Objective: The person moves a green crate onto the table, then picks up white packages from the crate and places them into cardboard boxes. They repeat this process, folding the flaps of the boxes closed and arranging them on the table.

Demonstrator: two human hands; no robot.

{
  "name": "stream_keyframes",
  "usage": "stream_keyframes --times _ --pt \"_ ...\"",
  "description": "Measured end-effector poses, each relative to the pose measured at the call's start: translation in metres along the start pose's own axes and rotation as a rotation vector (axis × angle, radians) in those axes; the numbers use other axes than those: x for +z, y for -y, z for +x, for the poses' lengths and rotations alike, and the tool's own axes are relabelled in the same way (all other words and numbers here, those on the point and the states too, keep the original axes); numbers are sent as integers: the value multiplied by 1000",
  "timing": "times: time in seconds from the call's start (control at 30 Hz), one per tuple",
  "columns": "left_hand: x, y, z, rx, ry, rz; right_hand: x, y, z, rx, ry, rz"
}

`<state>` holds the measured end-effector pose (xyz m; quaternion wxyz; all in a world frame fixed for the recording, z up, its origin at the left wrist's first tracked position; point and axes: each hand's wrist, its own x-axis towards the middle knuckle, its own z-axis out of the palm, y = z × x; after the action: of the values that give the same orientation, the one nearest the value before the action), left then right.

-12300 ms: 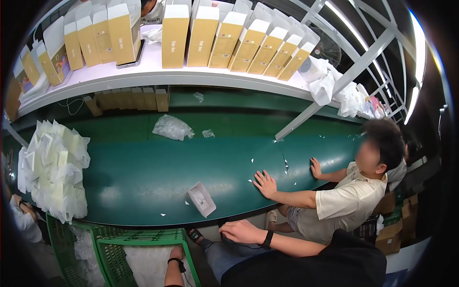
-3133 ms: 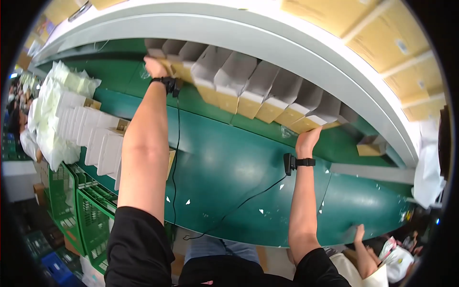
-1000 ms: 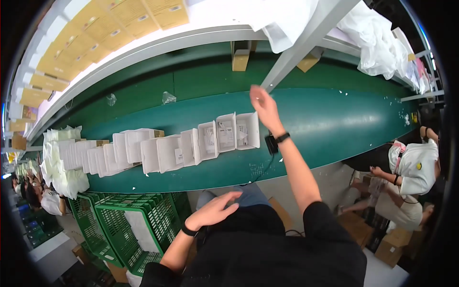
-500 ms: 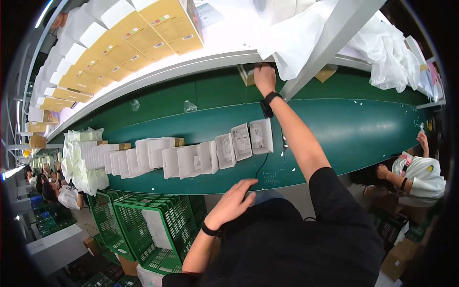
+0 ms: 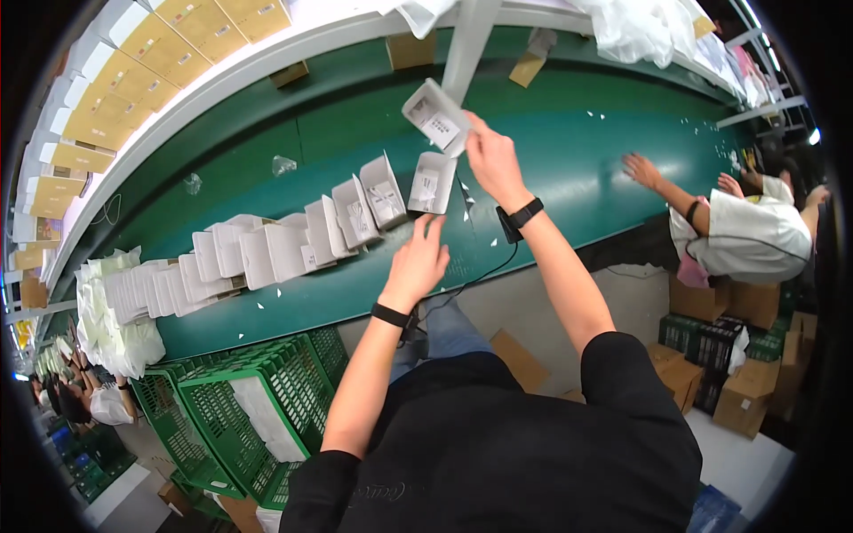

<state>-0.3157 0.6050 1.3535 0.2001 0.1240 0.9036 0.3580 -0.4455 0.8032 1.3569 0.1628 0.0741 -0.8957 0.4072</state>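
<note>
Tilting at an angle above the far side of the desk [image 5: 569,191], an open-topped carton [image 5: 435,117] with pale inner walls and a labelled packet inside is gripped by the right hand [image 5: 498,162] at its near right edge. Just below it sits a second carton [image 5: 432,185], also showing packed contents; whether the two touch is hard to tell. The left hand [image 5: 418,262] is at this second carton's near edge, two fingers stretched out against it, the others curled and holding nothing that shows.

To the left, a slanting row of cartons [image 5: 259,260] runs along the desk, packed close together, their pale flaps upright. At the row's far left end stands a heap of pale, plastic-wrapped packs [image 5: 115,311]. White scraps [image 5: 494,242] dot the green surface, and crumpled clear plastic [image 5: 283,165] lies beyond the row. Green mesh crates [image 5: 209,413] stand below the near edge, left of the person.

Past the desk, a raised shelf [image 5: 311,44] carries yellow cartons [image 5: 182,49], with another yellow carton [image 5: 410,51] beneath it near a grey post [image 5: 471,44]. Far right, a co-worker in a white top [image 5: 742,218] reaches an arm over the desk, with brown cardboard boxes [image 5: 746,397] stacked nearby.
</note>
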Motion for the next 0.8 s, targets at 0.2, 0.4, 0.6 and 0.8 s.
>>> stream_keyframes --times 0.2,0.4,0.6,0.8 --pt "42 117 -72 -63 -41 -203 -41 10 -88 160 -294 6" --pt "8 185 -128 -618 -558 -1401 -25 -30 -121 392 -495 -18" --pt "-41 200 -111 -548 -834 -1853 -29 -47 -144 413 -378 -95" --pt "-26 195 -64 -549 -1013 -1714 -44 -70 -116 458 125 -75"
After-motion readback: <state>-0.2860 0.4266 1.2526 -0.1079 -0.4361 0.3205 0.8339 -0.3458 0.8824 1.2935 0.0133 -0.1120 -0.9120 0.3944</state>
